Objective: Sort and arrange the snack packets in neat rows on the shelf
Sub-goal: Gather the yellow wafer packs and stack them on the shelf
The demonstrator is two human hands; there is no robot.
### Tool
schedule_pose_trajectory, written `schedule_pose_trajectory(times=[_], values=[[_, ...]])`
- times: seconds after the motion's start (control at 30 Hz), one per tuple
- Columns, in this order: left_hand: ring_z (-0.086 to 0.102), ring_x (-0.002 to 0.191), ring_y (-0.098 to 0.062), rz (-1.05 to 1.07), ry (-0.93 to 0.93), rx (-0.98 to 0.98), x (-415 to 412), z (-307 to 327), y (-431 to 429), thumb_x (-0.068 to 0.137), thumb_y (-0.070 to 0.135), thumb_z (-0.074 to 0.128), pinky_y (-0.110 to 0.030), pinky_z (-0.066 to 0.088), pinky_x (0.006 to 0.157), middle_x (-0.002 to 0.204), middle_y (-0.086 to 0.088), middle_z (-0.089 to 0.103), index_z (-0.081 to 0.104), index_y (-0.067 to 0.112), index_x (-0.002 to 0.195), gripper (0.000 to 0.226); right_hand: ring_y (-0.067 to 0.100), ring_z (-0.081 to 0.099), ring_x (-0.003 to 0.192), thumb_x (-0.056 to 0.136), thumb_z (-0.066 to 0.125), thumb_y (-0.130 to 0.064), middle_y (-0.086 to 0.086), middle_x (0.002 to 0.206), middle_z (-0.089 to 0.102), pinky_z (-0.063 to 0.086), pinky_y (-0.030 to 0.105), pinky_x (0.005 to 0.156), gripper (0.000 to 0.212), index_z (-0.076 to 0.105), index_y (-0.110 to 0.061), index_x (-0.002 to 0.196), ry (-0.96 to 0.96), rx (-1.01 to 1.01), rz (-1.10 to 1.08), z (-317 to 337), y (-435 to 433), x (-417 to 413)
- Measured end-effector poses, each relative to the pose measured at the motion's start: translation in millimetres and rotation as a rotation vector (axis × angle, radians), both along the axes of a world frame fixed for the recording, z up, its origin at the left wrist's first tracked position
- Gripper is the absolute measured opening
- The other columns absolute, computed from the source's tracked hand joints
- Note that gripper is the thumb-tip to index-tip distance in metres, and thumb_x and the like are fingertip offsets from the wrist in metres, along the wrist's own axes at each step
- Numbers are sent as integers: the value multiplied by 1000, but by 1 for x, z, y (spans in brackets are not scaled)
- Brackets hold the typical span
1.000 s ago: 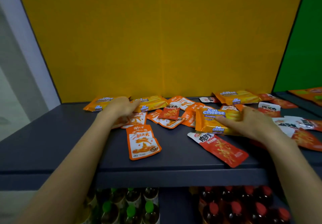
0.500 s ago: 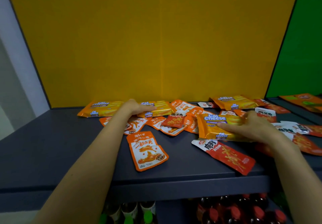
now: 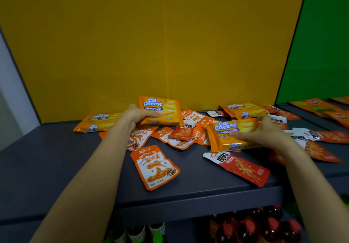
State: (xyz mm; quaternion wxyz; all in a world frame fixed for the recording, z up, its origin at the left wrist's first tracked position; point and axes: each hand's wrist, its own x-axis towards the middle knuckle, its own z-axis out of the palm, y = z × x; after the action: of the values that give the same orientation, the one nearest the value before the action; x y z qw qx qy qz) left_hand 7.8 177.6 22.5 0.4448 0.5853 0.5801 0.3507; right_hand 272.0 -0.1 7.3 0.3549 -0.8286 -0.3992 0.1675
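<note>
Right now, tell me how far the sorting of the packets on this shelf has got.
Done: nothing is in a neat row; one Cal Cheese pack lies flat at the back left. In hand: the left hand holds a raised Cal Cheese pack, and the right hand grips another Cal Cheese pack. Left: the small orange sachets and red packets lie scattered on the shelf.

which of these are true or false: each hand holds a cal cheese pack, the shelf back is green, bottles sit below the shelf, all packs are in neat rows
1. Each hand holds a Cal Cheese pack: true, the left hand grips the left pack and the right hand grips the right pack.
2. The shelf back is green: false, it is yellow.
3. Bottles sit below the shelf: true.
4. All packs are in neat rows: false, the small packets lie scattered.
</note>
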Motion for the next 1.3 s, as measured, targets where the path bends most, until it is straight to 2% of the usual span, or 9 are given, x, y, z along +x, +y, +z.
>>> schedule_pose_trajectory(times=[0.07,0.2,0.43,0.57,0.7,0.83,0.93,1.07,1.3], values=[[60,96,-28,-5,-127,-7,-1,2,-1,65,16,82,-35,49,72,126,-18,54,33,3,134,85,31,46,125,50,82,-56,12,139,46,42,42,98,112,32,-7,138,2,29,-1,-3,0,0],[60,71,-22,-67,-337,-94,-3,4,-3,74,7,74,-34,56,60,93,-11,63,43,6,116,52,28,56,107,62,79,-48,10,117,61,45,37,87,71,57,-7,116,50,76,16,-8,0,3],[56,30,-6,-34,-416,83,0,25,-30,83,15,65,-19,49,34,76,-3,60,49,13,94,20,20,54,106,73,76,-28,4,119,54,42,30,82,68,45,-8,130,185,371,8,-3,-3,8],[57,33,-3,-48,-488,204,7,53,-62,84,18,62,-17,49,36,70,0,63,55,16,95,13,26,63,101,64,81,-34,11,113,65,51,44,90,58,57,-12,112,186,584,-84,11,-30,29],[61,41,-2,-178,-567,229,37,69,-116,87,17,59,-20,52,40,47,9,65,55,15,87,4,-1,64,58,77,73,-24,-5,79,67,51,13,52,28,62,-14,100,351,766,-67,22,-96,55],[63,45,-2,-344,-597,194,88,61,-183,89,15,55,-22,56,46,50,9,67,57,15,78,11,-7,62,52,79,67,-24,-18,57,68,49,9,51,12,63,-14,82,438,834,-113,11,-181,86],[64,48,-4,-452,-585,135,132,40,-226,89,15,55,-22,56,48,54,8,69,60,14,81,9,-3,64,53,64,73,-34,-16,58,69,50,11,48,34,62,-12,87,481,852,-213,-6,-250,117],[63,47,-5,-532,-560,38,195,-3,-277,87,15,57,-23,56,47,59,7,70,62,14,95,10,-5,61,47,81,67,-20,-13,56,69,48,10,43,27,60,-11,105,422,818,-404,-40,-334,167],[64,62,-11,-563,-449,-152,286,-95,-364,88,16,56,-28,55,59,81,-2,68,60,14,105,17,-6,59,46,84,64,-15,7,84,63,48,9,44,29,59,-6,111,404,697,-622,-113,-465,229]])
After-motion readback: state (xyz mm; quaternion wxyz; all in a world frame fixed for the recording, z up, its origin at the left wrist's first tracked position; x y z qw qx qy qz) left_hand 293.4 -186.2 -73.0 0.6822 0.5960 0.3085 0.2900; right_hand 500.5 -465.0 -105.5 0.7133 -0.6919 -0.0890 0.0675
